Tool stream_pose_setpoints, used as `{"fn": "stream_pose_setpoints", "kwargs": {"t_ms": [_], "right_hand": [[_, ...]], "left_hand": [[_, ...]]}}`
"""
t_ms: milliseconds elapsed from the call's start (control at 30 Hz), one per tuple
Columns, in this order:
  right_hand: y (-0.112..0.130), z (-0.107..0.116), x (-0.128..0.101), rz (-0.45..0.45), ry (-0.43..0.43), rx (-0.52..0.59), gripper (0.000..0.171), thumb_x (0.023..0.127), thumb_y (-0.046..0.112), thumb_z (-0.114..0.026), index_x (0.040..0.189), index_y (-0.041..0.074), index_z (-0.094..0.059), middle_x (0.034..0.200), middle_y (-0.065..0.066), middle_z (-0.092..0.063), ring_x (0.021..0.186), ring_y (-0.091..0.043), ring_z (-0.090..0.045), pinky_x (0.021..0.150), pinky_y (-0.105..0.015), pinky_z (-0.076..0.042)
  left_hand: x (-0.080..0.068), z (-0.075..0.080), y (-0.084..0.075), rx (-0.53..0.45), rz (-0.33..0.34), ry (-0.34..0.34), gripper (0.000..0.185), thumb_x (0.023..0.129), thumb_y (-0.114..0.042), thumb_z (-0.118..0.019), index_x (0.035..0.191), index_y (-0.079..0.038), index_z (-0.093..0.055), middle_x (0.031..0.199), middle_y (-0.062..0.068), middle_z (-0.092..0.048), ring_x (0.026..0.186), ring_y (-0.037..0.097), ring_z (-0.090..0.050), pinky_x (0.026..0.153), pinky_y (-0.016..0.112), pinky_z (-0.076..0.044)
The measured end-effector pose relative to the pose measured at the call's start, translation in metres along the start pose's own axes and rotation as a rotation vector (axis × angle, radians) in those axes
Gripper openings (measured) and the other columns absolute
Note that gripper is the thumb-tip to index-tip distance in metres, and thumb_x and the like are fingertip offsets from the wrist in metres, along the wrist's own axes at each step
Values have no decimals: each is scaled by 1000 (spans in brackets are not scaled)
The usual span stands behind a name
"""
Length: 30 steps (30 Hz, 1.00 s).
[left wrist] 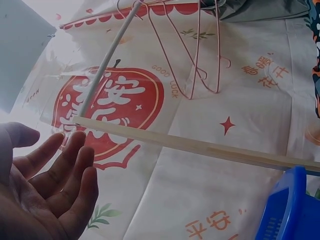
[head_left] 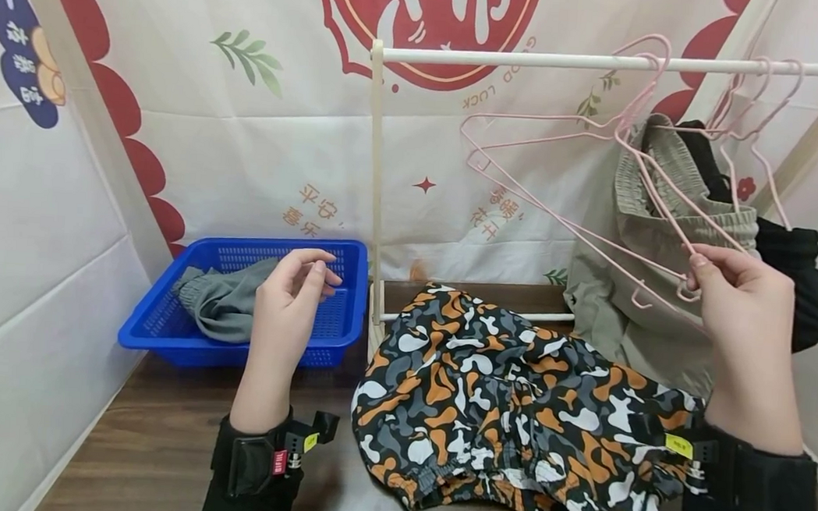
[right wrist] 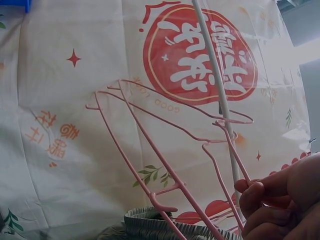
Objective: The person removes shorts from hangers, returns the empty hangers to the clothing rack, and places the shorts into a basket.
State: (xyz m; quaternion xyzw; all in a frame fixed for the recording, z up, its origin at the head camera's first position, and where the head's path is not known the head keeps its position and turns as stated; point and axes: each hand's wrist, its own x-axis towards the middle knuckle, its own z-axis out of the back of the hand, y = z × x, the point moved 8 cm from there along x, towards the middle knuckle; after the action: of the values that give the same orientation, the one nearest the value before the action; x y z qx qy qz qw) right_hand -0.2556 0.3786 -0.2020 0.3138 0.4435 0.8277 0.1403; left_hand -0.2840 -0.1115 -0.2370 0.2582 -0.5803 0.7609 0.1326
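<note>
1. Right hand (head_left: pixel 743 307) is up at about three o'clock of the head view, fingertips pinching the lower corner of a pink wire hanger (head_left: pixel 560 194); that hanger's hook is over the white rail (head_left: pixel 533 58) at twelve o'clock.
2. The right wrist view shows it close: curled fingers (right wrist: pixel 260 192) clamped on the thin pink wire (right wrist: pixel 150 150), the rail running behind it.
3. Left hand (head_left: pixel 294 295) floats free at nine o'clock from the camouflage shorts (head_left: pixel 512 402), fingers loosely bent, holding nothing. In the left wrist view its palm (left wrist: pixel 45 185) lies open, fingers relaxed.
4. The hands are well apart, with the rack's upright post (head_left: pixel 376 191) between them.
5. The camouflage shorts lie spread on the wooden table (head_left: pixel 158 443), at six o'clock below the hanger and not touching it.
6. A blue basket (head_left: pixel 349 314) sits just behind the left hand, with a grey garment (head_left: pixel 223 303) inside.
7. At two o'clock, khaki trousers (head_left: pixel 634 254) and a black garment (head_left: pixel 802 272) hang from the rail on more pink hangers (head_left: pixel 755 112).
</note>
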Motion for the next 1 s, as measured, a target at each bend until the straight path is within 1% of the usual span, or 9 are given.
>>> {"fn": "stream_pose_setpoints", "kwargs": {"t_ms": [100, 300, 533, 633, 700, 800, 833, 900, 1000], "right_hand": [[1, -1, 2, -5, 7, -11, 32, 103, 24, -48, 126, 6, -61, 73, 19, -56, 62, -4, -47, 42, -23, -30], [6, -2, 4, 2, 18, -25, 25, 103, 22, -48, 122, 16, -63, 68, 23, -57, 58, -5, -44, 39, -25, -29], [10, -5, 6, 14, 29, -67, 28, 103, 21, -47, 126, 14, -61, 72, 23, -56, 62, -3, -48, 41, -23, -31], [9, -7, 7, 9, 39, -78, 27, 103, 21, -46, 125, 15, -61, 73, 22, -56, 61, -3, -47, 42, -22, -31], [7, -8, 9, 11, 41, -96, 29, 103, 22, -46, 126, 13, -61, 73, 22, -56, 62, -5, -47, 43, -22, -32], [1, -8, 13, 23, 23, -119, 32, 102, 26, -48, 128, 15, -64, 74, 22, -58, 64, -9, -46, 45, -24, -33], [-2, -8, 16, 23, 5, -91, 30, 101, 24, -51, 125, 15, -66, 74, 19, -60, 64, -10, -46, 44, -25, -31], [-5, -8, 18, 25, -7, -109, 32, 101, 29, -51, 127, 17, -66, 76, 17, -61, 65, -12, -45, 45, -26, -31], [-7, -9, 19, 15, 1, -125, 34, 101, 31, -50, 129, 17, -65, 78, 18, -60, 67, -13, -44, 45, -27, -30]], "left_hand": [[-1, 1, 0, -2, -7, -6, 25, 104, -23, -47, 113, -7, -64, 92, 11, -68, 84, 20, -65, 76, 30, -51], [-1, 3, -2, -2, -29, -23, 23, 104, -21, -48, 113, -7, -64, 90, 10, -68, 82, 19, -65, 75, 29, -51], [0, 5, -1, 1, -25, -24, 24, 104, -22, -48, 114, -7, -64, 91, 10, -68, 83, 19, -64, 76, 30, -51], [0, 5, -1, 10, -28, -23, 24, 104, -23, -48, 114, -8, -64, 91, 8, -68, 82, 18, -64, 76, 31, -51], [0, 5, -1, 9, -30, -21, 24, 104, -23, -48, 114, -8, -63, 91, 7, -68, 82, 17, -64, 76, 31, -52], [-1, 5, 0, 7, -26, -21, 23, 104, -22, -48, 114, -8, -64, 91, 8, -68, 82, 18, -64, 76, 31, -52], [-1, 5, 0, 6, -24, -22, 23, 104, -22, -48, 114, -8, -64, 91, 8, -68, 82, 18, -64, 76, 31, -52], [0, 6, 0, 3, -22, -25, 23, 104, -21, -48, 114, -8, -64, 91, 9, -68, 82, 19, -64, 75, 30, -51], [1, 6, 0, -3, -27, -30, 23, 104, -21, -48, 113, -7, -64, 90, 9, -68, 82, 20, -64, 75, 29, -52]]}}
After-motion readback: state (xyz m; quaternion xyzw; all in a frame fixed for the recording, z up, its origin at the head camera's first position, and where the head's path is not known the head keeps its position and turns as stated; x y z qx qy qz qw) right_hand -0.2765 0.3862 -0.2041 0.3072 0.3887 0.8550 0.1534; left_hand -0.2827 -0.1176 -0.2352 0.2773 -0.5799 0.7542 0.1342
